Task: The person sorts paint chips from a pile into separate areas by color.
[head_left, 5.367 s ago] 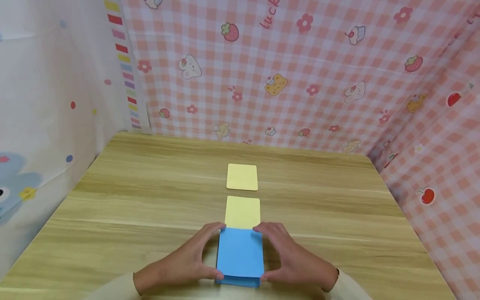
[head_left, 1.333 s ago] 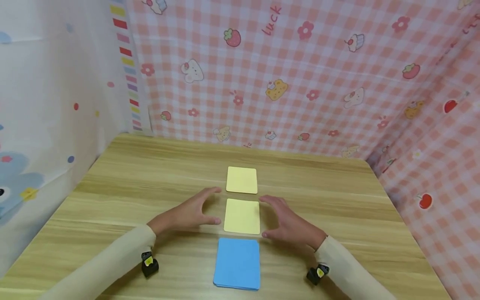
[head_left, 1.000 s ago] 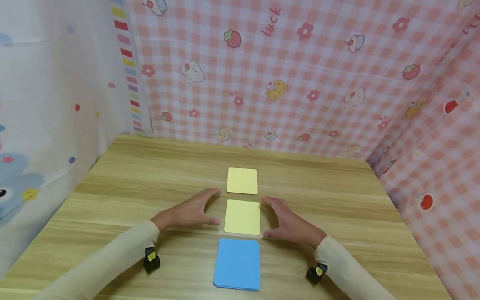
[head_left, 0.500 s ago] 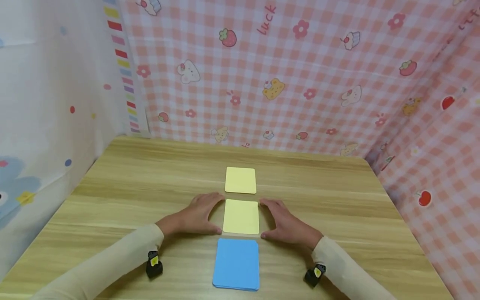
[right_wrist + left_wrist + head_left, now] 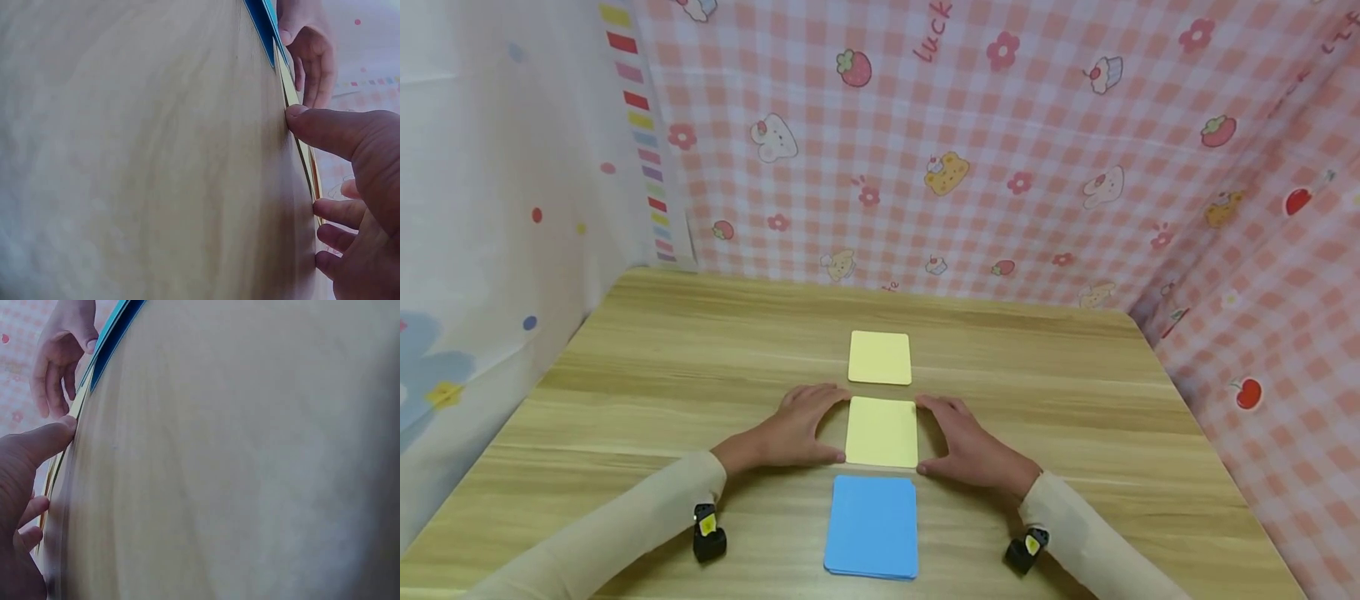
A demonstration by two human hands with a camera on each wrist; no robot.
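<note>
In the head view a yellow square card (image 5: 882, 432) with rounded corners lies on the wooden table, framed by both hands. My left hand (image 5: 797, 427) holds its left side, thumb at the near corner and fingers at the far one. On the opposite side my right hand (image 5: 973, 446) holds the two right corners the same way. Both wrist views show a thumb against the yellow edge, low over the tabletop. Nearer to me lies a stack of blue cards (image 5: 871, 527), its lower edges slightly uneven. A second yellow card (image 5: 880, 358) lies beyond the hands.
The wooden table (image 5: 700, 333) meets a pink checked cloth (image 5: 880, 125) at the back and right. A white patterned cloth (image 5: 490, 167) hangs at the left. Small black devices (image 5: 709, 537) sit on both sleeved wrists.
Earlier the hands held the blue stack at its corners. They left it on the table, moved forward to the middle yellow card, and closed in from both sides onto its corners.
</note>
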